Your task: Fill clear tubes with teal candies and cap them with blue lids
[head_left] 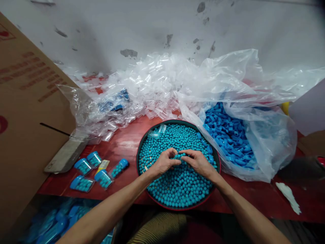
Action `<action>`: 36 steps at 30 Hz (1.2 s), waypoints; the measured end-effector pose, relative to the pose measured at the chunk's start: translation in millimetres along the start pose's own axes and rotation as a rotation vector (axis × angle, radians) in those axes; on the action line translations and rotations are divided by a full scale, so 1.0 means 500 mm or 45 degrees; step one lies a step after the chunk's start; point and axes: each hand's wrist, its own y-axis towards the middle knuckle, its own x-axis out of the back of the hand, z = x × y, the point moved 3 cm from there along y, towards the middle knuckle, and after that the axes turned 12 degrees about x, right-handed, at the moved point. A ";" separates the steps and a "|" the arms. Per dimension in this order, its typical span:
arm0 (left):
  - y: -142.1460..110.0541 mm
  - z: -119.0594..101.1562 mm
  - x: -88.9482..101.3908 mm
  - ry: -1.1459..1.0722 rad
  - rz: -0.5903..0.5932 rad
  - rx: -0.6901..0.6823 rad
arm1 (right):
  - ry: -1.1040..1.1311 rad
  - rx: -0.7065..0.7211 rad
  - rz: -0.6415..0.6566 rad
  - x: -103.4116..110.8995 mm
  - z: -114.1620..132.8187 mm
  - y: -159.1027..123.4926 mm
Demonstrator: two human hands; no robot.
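Over a round tray (218, 166) full of teal balls (175, 193), my left hand (165, 162) and my right hand (199, 163) meet fingertip to fingertip. Between them they pinch a small clear container (179, 156) with teal balls in it, mostly hidden by the fingers. Both hands are closed. An empty clear container (157, 131) lies on the balls at the tray's far left side. Several blue caps (209, 149) rest along the tray's right side.
Several filled, blue-capped containers (103, 179) lie left of the tray on the red table (127, 135). Clear containers (157, 81) are heaped behind. A plastic bag (274, 142) of blue caps (225, 135) stands right. A cardboard box (30, 112) rises at left.
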 end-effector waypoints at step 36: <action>-0.038 0.030 -0.007 -0.166 0.081 -0.035 | -0.759 0.534 0.162 -0.043 0.055 -0.058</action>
